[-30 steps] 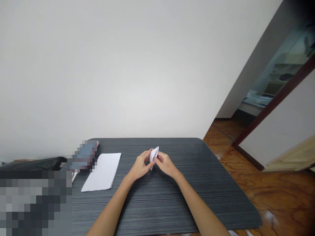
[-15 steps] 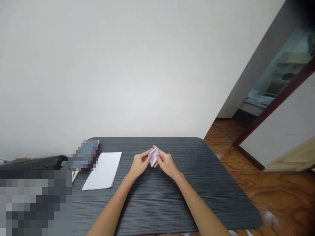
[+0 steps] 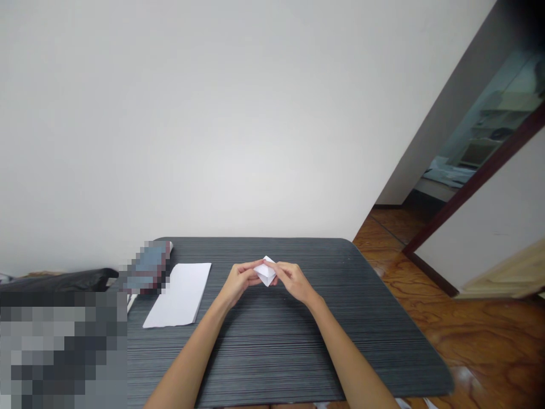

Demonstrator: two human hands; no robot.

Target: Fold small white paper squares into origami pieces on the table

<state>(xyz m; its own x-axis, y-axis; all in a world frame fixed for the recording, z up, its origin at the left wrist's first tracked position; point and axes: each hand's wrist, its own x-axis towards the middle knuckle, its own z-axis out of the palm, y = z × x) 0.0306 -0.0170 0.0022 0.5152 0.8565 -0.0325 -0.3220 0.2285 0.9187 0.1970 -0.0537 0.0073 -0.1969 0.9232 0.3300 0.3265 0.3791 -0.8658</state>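
Note:
A small folded white paper piece (image 3: 265, 272) is held just above the dark striped table (image 3: 298, 341), near its middle. My left hand (image 3: 240, 282) pinches its left side with curled fingers. My right hand (image 3: 293, 281) pinches its right side, fingers closed on the folds. Both forearms reach in from the bottom edge of the view.
A stack of white paper sheets (image 3: 179, 295) lies on the table to the left of my hands. A blurred-out object (image 3: 147, 267) sits at the table's far left corner. A wooden floor (image 3: 468, 335) and an open doorway are on the right.
The folded paper has turned from standing upright and narrow to lying flatter and wider between my fingers. Both hands stayed at the same place.

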